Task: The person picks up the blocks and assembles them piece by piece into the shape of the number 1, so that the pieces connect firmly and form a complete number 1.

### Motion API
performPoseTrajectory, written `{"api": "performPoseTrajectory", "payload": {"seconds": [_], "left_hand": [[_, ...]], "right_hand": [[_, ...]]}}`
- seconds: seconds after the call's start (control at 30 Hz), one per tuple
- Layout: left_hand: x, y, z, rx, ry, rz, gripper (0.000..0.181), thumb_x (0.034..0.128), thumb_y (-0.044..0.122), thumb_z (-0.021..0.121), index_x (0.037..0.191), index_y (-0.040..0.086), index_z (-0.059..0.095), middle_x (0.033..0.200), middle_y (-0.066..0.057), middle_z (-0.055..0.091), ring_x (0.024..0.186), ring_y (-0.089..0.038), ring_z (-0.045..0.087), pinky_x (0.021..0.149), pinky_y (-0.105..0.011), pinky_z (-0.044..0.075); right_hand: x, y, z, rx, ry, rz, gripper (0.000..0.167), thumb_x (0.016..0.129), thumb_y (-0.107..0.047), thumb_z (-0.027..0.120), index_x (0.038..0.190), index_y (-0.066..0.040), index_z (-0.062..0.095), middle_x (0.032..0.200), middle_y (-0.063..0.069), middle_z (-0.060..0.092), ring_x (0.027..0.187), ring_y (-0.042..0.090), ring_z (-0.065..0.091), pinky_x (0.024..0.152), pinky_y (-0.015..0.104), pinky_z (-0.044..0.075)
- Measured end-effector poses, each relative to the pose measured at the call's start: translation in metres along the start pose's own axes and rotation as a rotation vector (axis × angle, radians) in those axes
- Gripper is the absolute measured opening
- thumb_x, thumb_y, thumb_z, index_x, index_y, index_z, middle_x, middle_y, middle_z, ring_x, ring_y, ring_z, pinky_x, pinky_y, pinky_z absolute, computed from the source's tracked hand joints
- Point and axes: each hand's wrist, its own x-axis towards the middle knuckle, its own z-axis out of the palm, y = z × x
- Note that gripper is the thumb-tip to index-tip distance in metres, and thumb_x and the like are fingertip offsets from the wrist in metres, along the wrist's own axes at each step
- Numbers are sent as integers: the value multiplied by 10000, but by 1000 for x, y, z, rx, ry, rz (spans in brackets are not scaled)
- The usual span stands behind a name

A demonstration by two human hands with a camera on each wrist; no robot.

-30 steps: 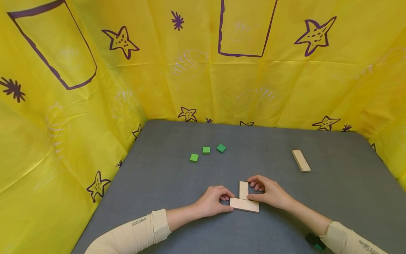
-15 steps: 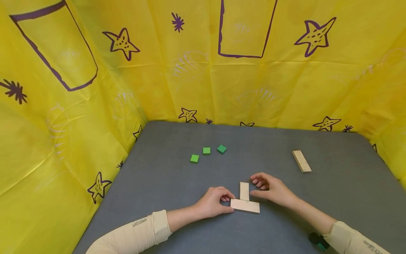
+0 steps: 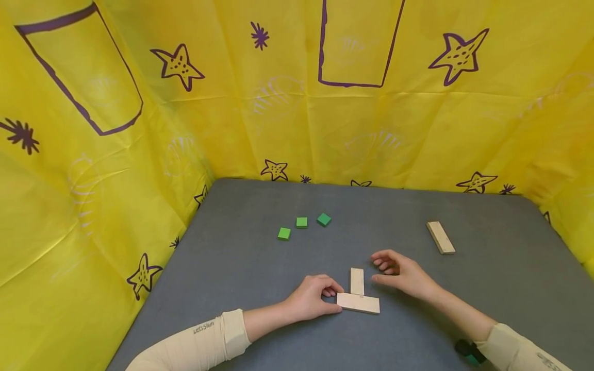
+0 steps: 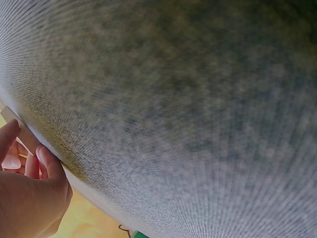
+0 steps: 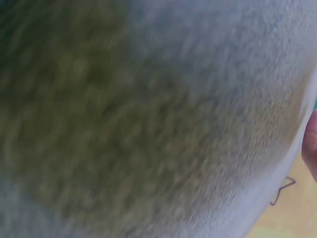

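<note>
In the head view a pale wooden block (image 3: 358, 303) lies crosswise near the front of the table. A second wooden block (image 3: 357, 281) points away from it, its near end meeting the first one's far edge. My left hand (image 3: 310, 298) grips the crosswise block's left end between thumb and finger; the left wrist view shows this hand (image 4: 34, 193) at the block (image 4: 27, 137) too. To the right of the second block my right hand (image 3: 405, 274) holds nothing, fingers loosely bent and apart from the wood. Only a fingertip of it (image 5: 310, 144) shows in the right wrist view.
Three green square pieces, one (image 3: 284, 234) at left, one (image 3: 301, 222) in the middle and a darker one (image 3: 324, 219), lie farther back. Another wooden block (image 3: 441, 237) lies at the back right. A yellow patterned cloth (image 3: 352, 129) stands around the grey table (image 3: 241, 232).
My right hand has let go of the second block and drawn back to the right. My left hand keeps its place at the crosswise block.
</note>
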Motion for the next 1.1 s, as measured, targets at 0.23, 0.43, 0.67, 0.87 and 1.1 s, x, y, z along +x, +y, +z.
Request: {"api": "performPoseTrajectory", "payload": {"seconds": [0.23,0.43,0.67,0.87,1.1], "left_hand": [[0,2,0,7,-2,-8,264,738,99,853,970,88,728,900,54,652,801,7,573,751,-123,478],[0,3,-1,10,-5,-12,264,739,103,853,973,89,730,901,52,653,802,6,574,750,-124,479],[0,3,-2,7,-4,-9,266,738,97,853,973,81,728,900,43,655,799,8,573,748,-122,479],[0,3,-2,9,-8,-12,265,741,102,852,975,83,728,904,48,654,800,14,567,748,-124,478],[-1,3,-2,7,-11,-13,266,745,102,849,981,81,727,916,41,659,809,5,574,754,-126,479]], "right_hand": [[-1,4,-11,-20,24,-5,464,818,-188,801,1199,-14,600,1091,104,632,941,211,578,799,254,509],[-1,10,-21,-23,46,-13,464,828,-162,789,1210,7,589,1095,122,633,943,214,579,799,249,508],[-1,15,-32,-40,73,-13,462,839,-155,779,1220,14,580,1092,130,637,942,205,576,793,240,502],[0,21,-42,-62,95,-1,460,857,-152,761,1238,17,567,1102,137,632,955,207,571,796,214,494],[1,26,-51,-65,121,0,453,872,-150,746,1250,17,562,1124,156,630,960,194,564,791,196,487]]}}
